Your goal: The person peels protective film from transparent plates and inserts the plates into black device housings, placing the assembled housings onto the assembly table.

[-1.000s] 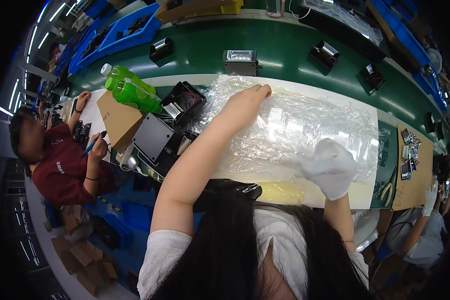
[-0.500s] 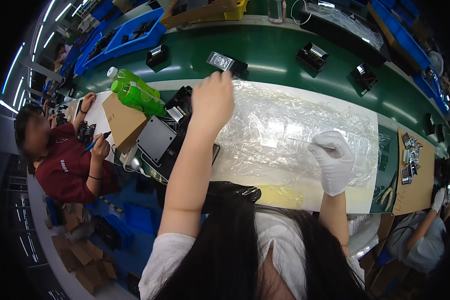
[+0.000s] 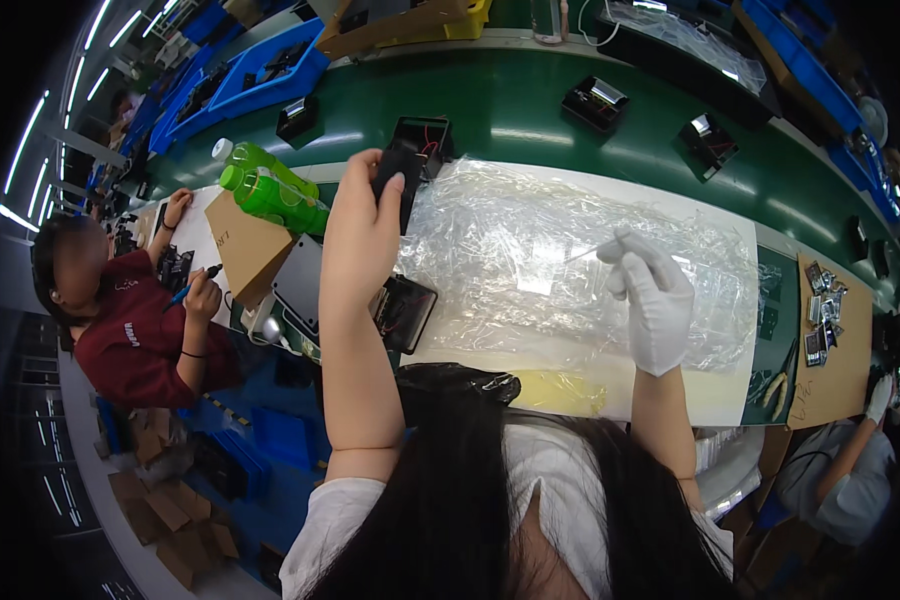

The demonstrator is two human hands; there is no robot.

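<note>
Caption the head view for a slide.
Bare left hand grips a black part; gloved right hand holds a thin rod over clear plastic film.

Person has long hair (image 3: 460,490), wht short-slv top (image 3: 574,475), wht glove (image 3: 662,325) on R hand (image 3: 658,300).

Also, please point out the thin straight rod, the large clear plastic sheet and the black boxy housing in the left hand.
Thin straight rod (image 3: 588,251), head view: bare shaft.
Large clear plastic sheet (image 3: 582,298), head view: crumpled middle.
Black boxy housing (image 3: 403,166), head view: flat side.

Writing on carton (image 3: 250,258), cardboard (image 3: 842,365), maroon shirt (image 3: 120,350)
</note>
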